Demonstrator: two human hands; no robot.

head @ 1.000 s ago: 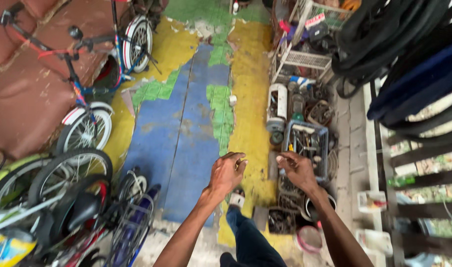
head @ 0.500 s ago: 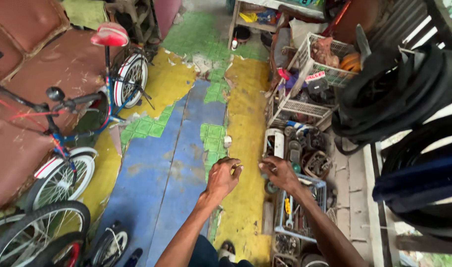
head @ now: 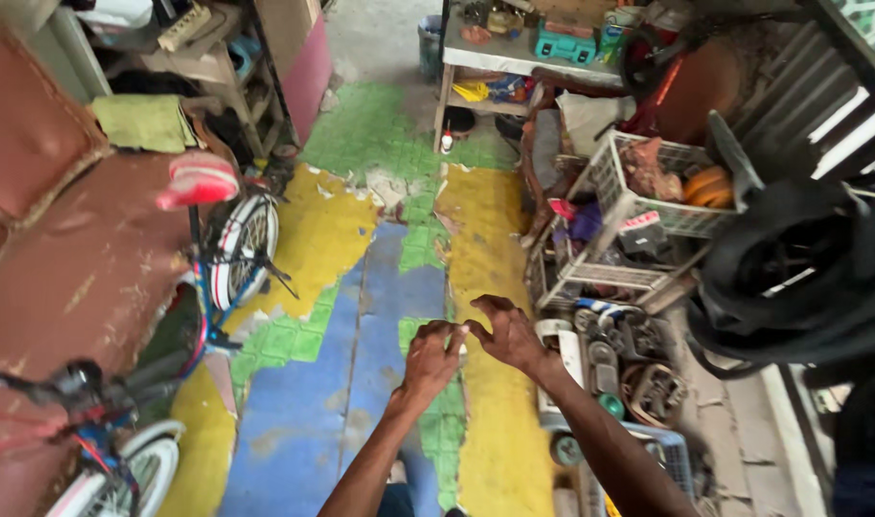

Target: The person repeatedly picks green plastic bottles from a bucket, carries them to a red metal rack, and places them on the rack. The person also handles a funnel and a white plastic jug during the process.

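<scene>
Something small and pale (head: 463,331) sits pinched in the curled fingertips of the left hand (head: 431,359) at lower centre (too tiny to identify); the right hand (head: 507,332), fingers loosely spread, touches it above the patchy painted floor (head: 380,287).

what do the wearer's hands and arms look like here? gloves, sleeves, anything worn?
Both bare: left hand and right hand have no gloves, and no rings or watch can be made out. Forearms are uncovered as far as the frame's bottom edge, with no sleeve in view. No markings visible.
</scene>
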